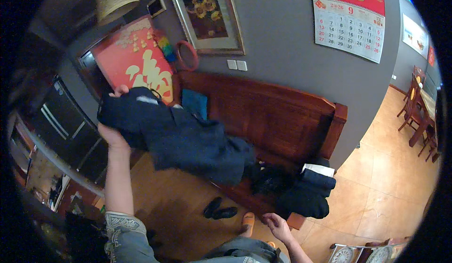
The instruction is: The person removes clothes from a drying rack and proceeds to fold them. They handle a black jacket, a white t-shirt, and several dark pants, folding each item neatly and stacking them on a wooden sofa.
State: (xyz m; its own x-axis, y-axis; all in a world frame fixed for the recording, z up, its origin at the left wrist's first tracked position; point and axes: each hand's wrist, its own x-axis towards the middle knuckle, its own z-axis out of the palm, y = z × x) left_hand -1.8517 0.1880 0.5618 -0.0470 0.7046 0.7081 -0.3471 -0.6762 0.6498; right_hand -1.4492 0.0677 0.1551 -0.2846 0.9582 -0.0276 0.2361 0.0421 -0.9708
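Note:
My left hand point(114, 134) grips one end of a dark navy garment point(197, 146), perhaps trousers, holding it up in front of the wooden bench. Fingertips show at the garment's upper edge, and the cloth hangs away to the right, slightly blurred. A pale label shows near its gripped end. Low in the view, my right hand point(277, 226) is off the garment, beside the bench's front edge, its fingers loosely bent with nothing seen in them. Folded dark clothes point(312, 192) lie on the bench's right end, with a white folded piece point(318, 169) among them.
The carved wooden bench point(261, 107) stands along the grey wall, a blue cushion point(195, 103) at its far end. Black slippers point(220, 210) lie on the floor before it. A lampshade point(114, 1) is at upper left. Dining chairs point(413, 111) stand beyond the wall's corner.

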